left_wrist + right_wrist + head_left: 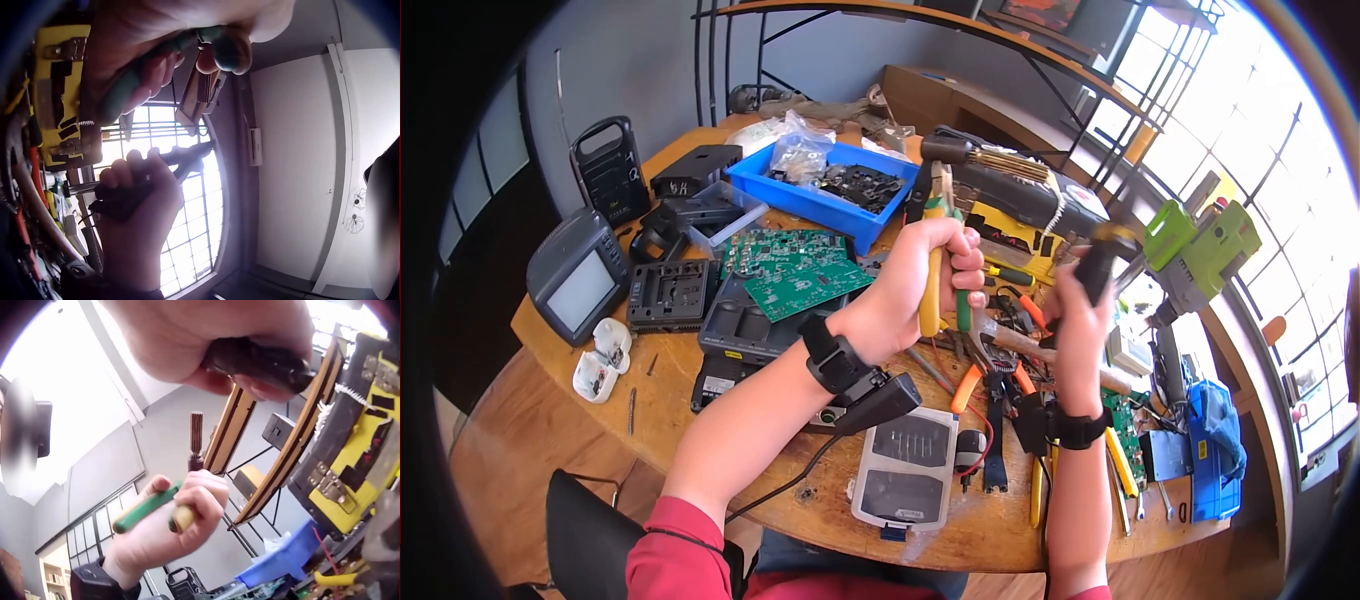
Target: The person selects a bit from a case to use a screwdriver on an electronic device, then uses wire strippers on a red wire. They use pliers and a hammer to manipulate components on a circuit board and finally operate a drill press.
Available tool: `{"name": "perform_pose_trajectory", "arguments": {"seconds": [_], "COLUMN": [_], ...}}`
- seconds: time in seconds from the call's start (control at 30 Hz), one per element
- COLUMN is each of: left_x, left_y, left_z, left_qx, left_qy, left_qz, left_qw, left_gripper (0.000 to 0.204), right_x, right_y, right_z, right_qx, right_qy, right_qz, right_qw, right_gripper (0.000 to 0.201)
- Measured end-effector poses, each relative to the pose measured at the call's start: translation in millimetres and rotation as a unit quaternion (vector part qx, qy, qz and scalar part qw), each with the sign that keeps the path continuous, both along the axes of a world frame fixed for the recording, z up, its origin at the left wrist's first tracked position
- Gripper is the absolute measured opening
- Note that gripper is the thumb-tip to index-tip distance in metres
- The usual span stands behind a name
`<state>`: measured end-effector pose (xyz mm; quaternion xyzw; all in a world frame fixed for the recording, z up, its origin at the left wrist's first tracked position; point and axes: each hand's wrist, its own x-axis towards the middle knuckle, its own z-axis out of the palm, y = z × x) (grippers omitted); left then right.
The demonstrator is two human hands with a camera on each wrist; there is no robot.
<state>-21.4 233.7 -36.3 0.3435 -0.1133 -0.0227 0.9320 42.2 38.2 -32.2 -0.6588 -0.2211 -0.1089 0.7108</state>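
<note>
My left hand (905, 285) grips pliers (932, 290) with green and yellow handles, raised over the table. At the pliers' tip is a dark cylindrical part (945, 150) with a ribbed, copper-coloured shaft (1010, 165); the same shaft (196, 434) stands upright in the right wrist view. My right hand (1080, 320) is curled round a black-handled tool (1097, 270), held up to the right of the pliers. Its upper end is blurred in the head view, so I cannot tell its kind. The left wrist view shows a metal shaft (81, 188) sticking out beside that fist.
Green circuit boards (800, 275), a blue bin (830, 185) of black parts and a small monitor (580, 280) stand on the left. Hand tools (1000, 375) lie scattered below my hands. A grey case (905, 465) sits near the front edge, a lime-green machine (1200, 250) at the right.
</note>
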Motion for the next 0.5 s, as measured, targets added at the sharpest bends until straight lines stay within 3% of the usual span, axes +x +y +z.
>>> {"name": "perform_pose_trajectory", "arguments": {"seconds": [0.03,0.1,0.17,0.2,0.23,0.3,0.37,0.43,0.47,0.5], "left_x": [-0.9,0.5,-2.0,-1.6,-0.8,3.4,3.4,1.5,0.8,1.4], "left_y": [-1.4,-4.0,-11.9,-15.0,-15.6,-5.4,-1.2,-2.3,-4.9,-9.1], "left_z": [-1.5,-0.1,1.1,-0.4,-2.8,-6.1,-5.2,-3.4,-3.3,-3.0], "left_qx": [-0.006,0.005,0.029,0.018,0.006,-0.012,-0.001,-0.001,0.007,0.016], "left_qy": [0.001,-0.006,0.007,0.022,0.037,0.025,0.023,0.023,0.022,0.022], "left_qz": [0.005,-0.002,0.002,0.005,0.01,-0.028,0.0,0.004,0.006,0.005], "left_qw": [1.0,1.0,1.0,1.0,0.999,0.999,1.0,1.0,1.0,1.0], "left_gripper": [0.007,0.007,0.007,0.007,0.007,0.007,0.007,0.008,0.007,0.007], "right_x": [5.7,3.3,16.2,17.9,9.7,14.1,4.9,9.2,12.5,10.5], "right_y": [-2.5,3.5,7.1,7.9,2.0,-0.4,-0.2,4.7,10.5,11.9], "right_z": [-1.1,-3.9,-26.7,-26.2,-22.0,-13.3,-2.1,-9.9,-22.5,-29.0], "right_qx": [0.082,0.16,0.006,-0.204,-0.199,-0.161,0.041,0.166,0.142,0.014], "right_qy": [-0.015,-0.02,-0.085,-0.272,-0.134,-0.127,-0.004,-0.005,-0.036,-0.04], "right_qz": [0.043,0.038,-0.056,-0.16,-0.079,-0.063,0.015,0.059,0.02,-0.041], "right_qw": [0.996,0.986,0.995,0.926,0.968,0.977,0.999,0.984,0.989,0.998], "right_gripper": [0.024,0.022,0.023,0.025,0.028,0.026,0.024,0.028,0.03,0.028]}}
